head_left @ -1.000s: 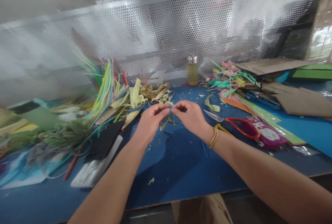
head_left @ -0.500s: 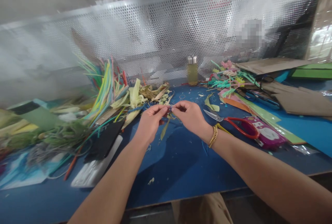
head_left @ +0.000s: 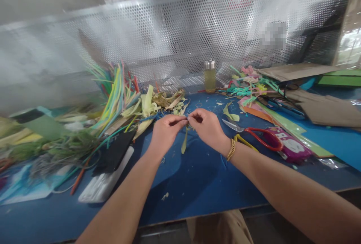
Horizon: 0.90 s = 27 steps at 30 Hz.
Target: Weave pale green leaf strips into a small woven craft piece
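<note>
My left hand (head_left: pixel 167 128) and my right hand (head_left: pixel 205 124) meet fingertip to fingertip above the blue table. Both are closed in a pinch on a small piece whose upper part the fingers hide. From between them dangles a narrow green corn husk strip (head_left: pixel 184 144). A gold bracelet (head_left: pixel 231 149) circles my right wrist. Right of that hand lie red-handled scissors (head_left: pixel 263 136), with the blades partly spread. A loose piece of husk (head_left: pixel 231 112) rests behind the scissors' tip.
Dried husks (head_left: pixel 148 102) and coloured stems (head_left: pixel 113 97) are heaped at left, beside a black phone-like slab (head_left: pixel 114 153). A bottle (head_left: pixel 210 77) stands before the perforated metal screen (head_left: pixel 180 37). Yarn flowers (head_left: pixel 248 86), cardboard (head_left: pixel 329 110) and a purple packet (head_left: pixel 293 148) lie at right.
My fingertips have come closer together, and the left hand has shifted slightly right. The hanging husk strip has swung a little to the right and hangs straighter.
</note>
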{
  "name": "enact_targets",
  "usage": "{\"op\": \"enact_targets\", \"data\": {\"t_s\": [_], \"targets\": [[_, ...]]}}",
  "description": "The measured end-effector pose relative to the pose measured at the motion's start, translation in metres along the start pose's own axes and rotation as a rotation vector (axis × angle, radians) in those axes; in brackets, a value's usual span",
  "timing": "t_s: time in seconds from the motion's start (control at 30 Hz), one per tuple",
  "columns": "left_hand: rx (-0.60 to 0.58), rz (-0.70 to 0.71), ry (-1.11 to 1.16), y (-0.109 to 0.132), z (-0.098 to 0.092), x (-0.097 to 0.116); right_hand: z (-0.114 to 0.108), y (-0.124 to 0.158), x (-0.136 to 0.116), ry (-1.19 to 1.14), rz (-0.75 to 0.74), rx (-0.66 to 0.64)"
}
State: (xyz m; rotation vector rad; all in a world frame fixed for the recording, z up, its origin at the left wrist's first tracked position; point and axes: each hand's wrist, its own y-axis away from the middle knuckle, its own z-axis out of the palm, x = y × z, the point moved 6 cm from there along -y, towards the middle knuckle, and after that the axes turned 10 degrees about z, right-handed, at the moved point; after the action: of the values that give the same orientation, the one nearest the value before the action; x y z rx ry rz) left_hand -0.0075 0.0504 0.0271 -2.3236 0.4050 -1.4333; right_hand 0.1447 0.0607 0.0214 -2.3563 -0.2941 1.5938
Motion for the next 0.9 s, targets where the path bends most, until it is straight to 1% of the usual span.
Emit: {"op": "enact_targets", "data": {"t_s": [0.1, 0.17, 0.27, 0.4, 0.53, 0.67, 0.8, 0.9], "targets": [[0.007, 0.074, -0.065, -0.001, -0.002, 0.003, 0.001, 0.0, 0.001, -0.05, 0.015, -0.003], [0.021, 0.095, -0.082, -0.002, -0.002, 0.002, 0.002, -0.001, 0.002, -0.1, 0.017, -0.011], [0.042, 0.089, -0.088, -0.002, -0.002, -0.003, 0.005, -0.001, 0.003, -0.157, 0.021, -0.027], [0.051, 0.047, -0.077, -0.002, 0.001, -0.008, 0.008, -0.001, 0.006, -0.203, 0.078, -0.027], [0.009, 0.034, -0.037, -0.001, 0.008, -0.006, 0.008, -0.002, 0.008, -0.235, 0.119, -0.017], [-0.004, 0.062, -0.081, -0.001, 0.008, -0.004, 0.01, -0.004, 0.011, -0.291, 0.137, -0.057], [0.015, 0.058, -0.127, -0.001, 0.006, -0.006, 0.01, -0.004, 0.011, -0.259, 0.101, -0.055], [0.054, 0.057, -0.075, -0.001, 0.004, -0.007, 0.008, -0.004, 0.011, -0.19, 0.097, -0.039]]}}
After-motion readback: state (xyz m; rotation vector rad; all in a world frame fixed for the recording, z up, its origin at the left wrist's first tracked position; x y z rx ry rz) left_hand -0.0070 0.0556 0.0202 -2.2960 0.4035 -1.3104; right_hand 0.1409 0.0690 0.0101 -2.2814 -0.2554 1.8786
